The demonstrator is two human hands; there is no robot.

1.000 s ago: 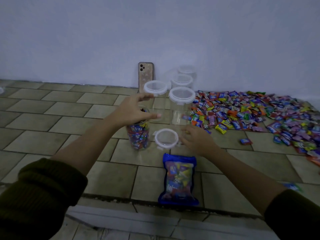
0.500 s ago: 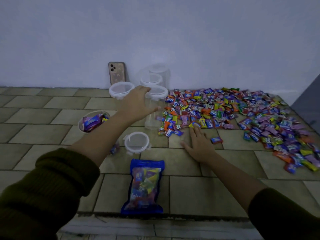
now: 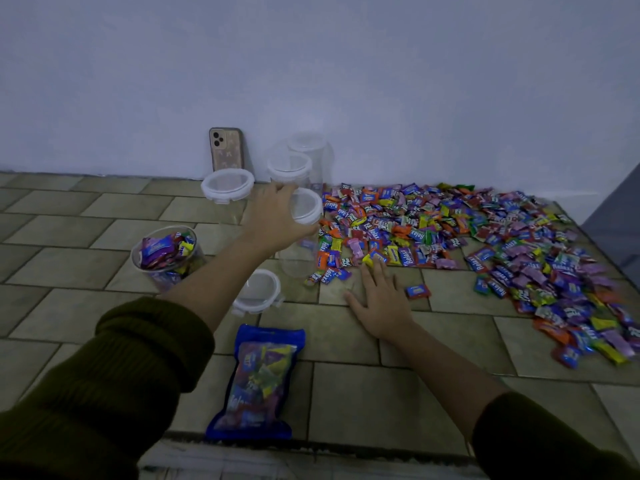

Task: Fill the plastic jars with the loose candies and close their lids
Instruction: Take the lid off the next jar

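At frame centre my left hand [image 3: 277,216] curls round the empty jar [image 3: 300,251] at its lid, probably to pull it nearer; my right hand [image 3: 384,301] rests flat, holding nothing, beside the loose candies [image 3: 433,223].

"Relaxa" on many loose candies [image 3: 433,223]

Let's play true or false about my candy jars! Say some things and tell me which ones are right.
1. The jar full of candies has its lid on. False: its top is open, and a loose lid lies on the floor nearby.
2. The right hand lies flat on the tiles. True.
3. The phone lies flat on the floor. False: it stands upright, leaning against the wall.
4. The left hand grips the top of an empty lidded jar. True.
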